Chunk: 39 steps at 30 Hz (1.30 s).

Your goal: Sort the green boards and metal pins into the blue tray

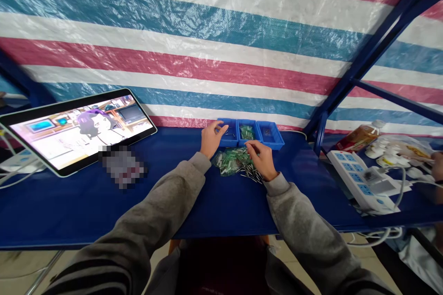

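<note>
Tarp across top: red, white, teal-blue stripes. Tabletop: dark blue. Bins, centre: brighter blue. Small parts, below bins: green plus silver. Sleeves, lower half: grey. Tablet, left: black bezel, purple on screen. Power strip, right: white, light-blue sockets. Frame post, upper right: navy.

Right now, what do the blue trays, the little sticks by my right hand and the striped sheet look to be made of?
Blue trays: probably molded plastic, smooth and evenly colored. Little sticks by your right hand: perhaps metal, given their silvery glints, though too small to be sure. Striped sheet: likely woven plastic, glossy, with creased highlights.
</note>
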Motion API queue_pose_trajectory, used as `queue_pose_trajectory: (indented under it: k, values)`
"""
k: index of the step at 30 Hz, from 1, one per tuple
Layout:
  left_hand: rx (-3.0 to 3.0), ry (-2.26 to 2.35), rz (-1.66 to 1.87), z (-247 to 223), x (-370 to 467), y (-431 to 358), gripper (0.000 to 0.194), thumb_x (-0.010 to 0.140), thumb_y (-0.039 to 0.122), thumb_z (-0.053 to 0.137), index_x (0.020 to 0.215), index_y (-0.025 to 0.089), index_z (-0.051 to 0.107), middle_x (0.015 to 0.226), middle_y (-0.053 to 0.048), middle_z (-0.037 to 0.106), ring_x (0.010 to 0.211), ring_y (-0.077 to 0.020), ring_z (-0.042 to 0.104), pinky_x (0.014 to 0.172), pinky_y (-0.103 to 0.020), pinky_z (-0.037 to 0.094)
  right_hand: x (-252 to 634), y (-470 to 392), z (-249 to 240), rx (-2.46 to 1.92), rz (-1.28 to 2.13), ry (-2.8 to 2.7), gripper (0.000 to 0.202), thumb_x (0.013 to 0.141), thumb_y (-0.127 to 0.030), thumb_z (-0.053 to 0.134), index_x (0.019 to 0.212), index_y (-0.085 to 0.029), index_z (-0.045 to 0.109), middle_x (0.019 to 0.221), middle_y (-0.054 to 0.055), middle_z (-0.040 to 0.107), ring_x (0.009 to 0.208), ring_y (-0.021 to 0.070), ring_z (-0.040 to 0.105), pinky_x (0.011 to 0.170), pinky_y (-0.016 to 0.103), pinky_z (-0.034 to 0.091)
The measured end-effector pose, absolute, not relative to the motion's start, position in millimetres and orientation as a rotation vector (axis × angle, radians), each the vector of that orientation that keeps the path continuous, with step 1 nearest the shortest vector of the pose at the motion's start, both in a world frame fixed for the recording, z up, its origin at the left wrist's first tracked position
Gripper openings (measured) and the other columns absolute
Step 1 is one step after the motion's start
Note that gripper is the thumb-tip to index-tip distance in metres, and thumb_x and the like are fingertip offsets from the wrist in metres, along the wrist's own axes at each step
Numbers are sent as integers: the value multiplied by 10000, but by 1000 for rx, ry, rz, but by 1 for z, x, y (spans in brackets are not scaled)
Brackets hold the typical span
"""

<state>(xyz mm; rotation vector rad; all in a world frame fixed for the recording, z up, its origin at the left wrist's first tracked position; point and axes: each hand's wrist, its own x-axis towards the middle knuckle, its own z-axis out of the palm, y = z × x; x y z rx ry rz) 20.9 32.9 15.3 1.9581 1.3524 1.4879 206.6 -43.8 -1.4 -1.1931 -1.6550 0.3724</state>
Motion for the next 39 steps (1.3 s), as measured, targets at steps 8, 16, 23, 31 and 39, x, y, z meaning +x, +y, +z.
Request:
queue_pose_trajectory:
  k: [8,16,23,31,39]
  values:
    - [2560,1203,897,10,-7,2,302,883,467,532,856,191,652,845,-32,671,672,-154,582,632,-262,416,205,-43,-1,-1200,310,-1699,286,913,-382,501,841,-179,689,730,51,691,630,174,618,620,288,471]
    - [2798,1429,452,8,-4,-15,380,800,541,598,842,171,672,820,-84,683,696,-218,635,566,-267,376,204,-41,-3,-1207,307,-1727,286,915,-374,488,836,-186,688,741,51,698,626,176,618,618,292,471]
    - [2827,1509,399,4,5,-20,236,811,341,544,765,159,688,723,-105,681,667,-244,639,570,-282,372,202,-42,-4,-1202,318,-1748,280,914,-372,490,842,-191,691,753,51,701,628,175,614,613,295,470]
    - [2739,1393,1067,18,6,-19,264,909,211,438,824,160,682,787,-91,696,743,-198,647,662,-277,431,203,-44,0,-1194,329,-1690,272,915,-393,507,929,-187,685,825,64,684,703,174,616,629,291,488]
    - [2154,956,1437,10,29,-19,295,939,382,481,938,177,694,933,-76,716,782,-179,659,676,-275,537,201,-44,0,-1125,447,-1647,255,875,-430,573,920,-194,659,856,57,648,763,175,604,641,287,507]
